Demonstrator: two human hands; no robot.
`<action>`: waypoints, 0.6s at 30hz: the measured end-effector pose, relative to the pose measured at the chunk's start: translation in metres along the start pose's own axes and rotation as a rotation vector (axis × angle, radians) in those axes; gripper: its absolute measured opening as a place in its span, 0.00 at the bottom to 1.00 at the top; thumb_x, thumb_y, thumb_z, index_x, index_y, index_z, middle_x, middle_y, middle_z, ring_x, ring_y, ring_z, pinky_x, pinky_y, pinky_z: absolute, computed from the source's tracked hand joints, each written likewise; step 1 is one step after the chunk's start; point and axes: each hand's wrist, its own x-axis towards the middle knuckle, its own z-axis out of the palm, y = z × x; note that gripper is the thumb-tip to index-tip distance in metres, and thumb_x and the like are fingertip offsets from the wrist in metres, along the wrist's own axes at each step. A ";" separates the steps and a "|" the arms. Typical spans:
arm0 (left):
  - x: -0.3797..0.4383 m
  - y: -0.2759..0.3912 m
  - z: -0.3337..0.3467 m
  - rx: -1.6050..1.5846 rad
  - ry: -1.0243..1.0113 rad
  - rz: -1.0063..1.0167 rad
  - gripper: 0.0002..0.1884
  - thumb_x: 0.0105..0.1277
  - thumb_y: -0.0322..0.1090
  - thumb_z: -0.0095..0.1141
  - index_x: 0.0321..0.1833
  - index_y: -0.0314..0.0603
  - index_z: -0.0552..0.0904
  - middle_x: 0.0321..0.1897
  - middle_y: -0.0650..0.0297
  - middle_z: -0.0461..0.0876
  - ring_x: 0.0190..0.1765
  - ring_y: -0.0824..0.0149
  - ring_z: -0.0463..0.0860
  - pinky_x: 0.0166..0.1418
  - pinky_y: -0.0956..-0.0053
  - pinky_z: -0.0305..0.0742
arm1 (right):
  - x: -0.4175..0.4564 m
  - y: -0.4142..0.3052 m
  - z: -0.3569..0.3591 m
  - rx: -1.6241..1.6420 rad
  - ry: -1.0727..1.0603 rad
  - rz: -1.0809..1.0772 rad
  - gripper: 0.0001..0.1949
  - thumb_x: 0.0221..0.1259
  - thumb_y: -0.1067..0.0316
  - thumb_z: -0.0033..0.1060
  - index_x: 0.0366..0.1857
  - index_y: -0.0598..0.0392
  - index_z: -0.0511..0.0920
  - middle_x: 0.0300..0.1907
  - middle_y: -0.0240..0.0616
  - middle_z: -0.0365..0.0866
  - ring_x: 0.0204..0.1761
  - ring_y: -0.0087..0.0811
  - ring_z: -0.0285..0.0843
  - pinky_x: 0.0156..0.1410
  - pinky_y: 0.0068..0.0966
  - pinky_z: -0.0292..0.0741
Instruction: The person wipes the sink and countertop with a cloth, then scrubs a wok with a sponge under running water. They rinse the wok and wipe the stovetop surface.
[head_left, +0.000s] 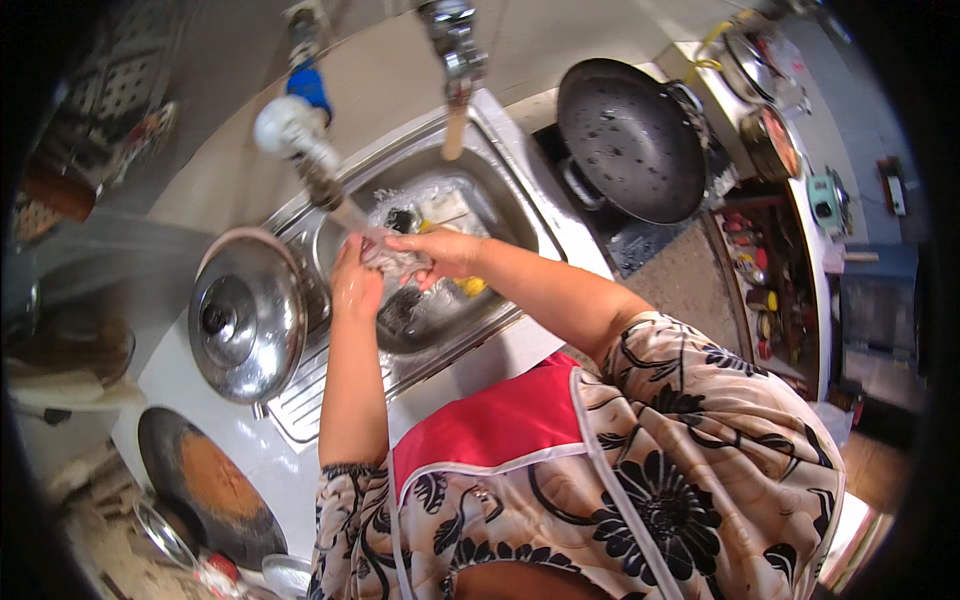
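Over the metal sink basin (517, 217), both hands meet on a wet, pale, slippery-looking item (394, 259); I cannot tell exactly what it is. My left hand (357, 281) holds its left side with raised fingers. Gripping the right side is my right hand (439, 253), its thumb on top. A blurred tap (319, 180) with a white part points down at the item, and water seems to run onto it. Below, in the basin, lie a pale flat block (450, 210), a dark scrubber-like thing (401, 310) and a yellow item (471, 286), partly hidden by my right hand and forearm.
A second tap (454, 67) rises behind the sink. A metal lid (244, 322) leans at the left drainboard, with a round dark pan or board (210, 487) nearer me. On the right, a large black wok (634, 142) sits over the stove, beside a shelf of jars (757, 262).
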 end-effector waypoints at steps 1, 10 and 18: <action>-0.007 -0.002 0.004 0.018 -0.052 0.015 0.14 0.77 0.28 0.53 0.63 0.37 0.75 0.56 0.54 0.81 0.57 0.58 0.82 0.62 0.58 0.77 | -0.003 0.001 -0.003 0.115 -0.097 -0.002 0.27 0.72 0.37 0.56 0.53 0.54 0.81 0.34 0.41 0.86 0.21 0.25 0.76 0.30 0.27 0.82; -0.030 -0.009 0.024 0.523 0.190 0.119 0.18 0.76 0.33 0.59 0.65 0.36 0.74 0.54 0.58 0.80 0.53 0.65 0.82 0.53 0.68 0.80 | -0.018 0.004 0.033 -0.271 0.423 -0.148 0.32 0.69 0.40 0.61 0.59 0.63 0.76 0.37 0.51 0.86 0.29 0.39 0.87 0.30 0.33 0.86; -0.016 -0.001 0.023 0.311 0.041 0.139 0.13 0.78 0.35 0.52 0.60 0.38 0.77 0.51 0.55 0.83 0.54 0.56 0.84 0.58 0.56 0.81 | -0.035 -0.022 0.045 -0.198 0.520 -0.222 0.21 0.68 0.53 0.64 0.52 0.63 0.82 0.38 0.47 0.89 0.35 0.37 0.90 0.31 0.32 0.86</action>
